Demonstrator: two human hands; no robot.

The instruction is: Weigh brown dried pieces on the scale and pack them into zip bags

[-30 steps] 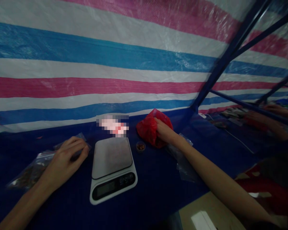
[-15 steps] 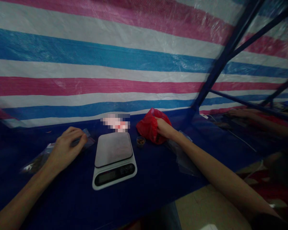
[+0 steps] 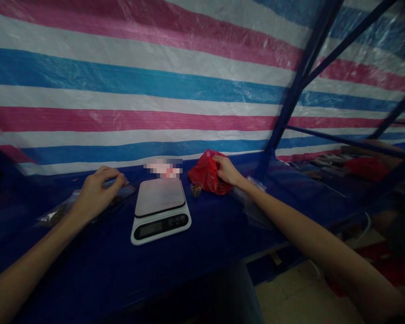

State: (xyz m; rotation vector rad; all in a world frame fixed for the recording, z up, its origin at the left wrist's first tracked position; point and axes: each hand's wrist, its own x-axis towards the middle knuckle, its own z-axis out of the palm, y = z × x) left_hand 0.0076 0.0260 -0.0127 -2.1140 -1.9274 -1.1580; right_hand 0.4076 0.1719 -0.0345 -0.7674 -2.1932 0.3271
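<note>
My right hand [image 3: 227, 171] is at the mouth of a crumpled red plastic bag [image 3: 202, 173], its fingers closed. What they pinch, if anything, is too dark to make out. Small brown pieces fill part of a little clear cup [image 3: 196, 189] just left of the bag. My left hand [image 3: 99, 189] hovers over or rests on clear zip bags [image 3: 59, 211] with dark contents, thumb and fingertips brought together. Whether something small is between them is hidden. Between both hands stands a white kitchen scale [image 3: 162, 209] with a bare grey plate and a dim display.
Behind the scale lies a pixelated pinkish item [image 3: 164, 168]. Flat clear bags [image 3: 253, 204] lie under my right forearm. Blue metal posts [image 3: 290, 94] and a striped tarp [image 3: 138, 90] bound the blue table [image 3: 104, 265]. Another person's arm shows at far right.
My right hand has drawn partly out of the red bag, so more of its fingers show. The left hand keeps nearly the same pose. The camera view has shifted slightly.
</note>
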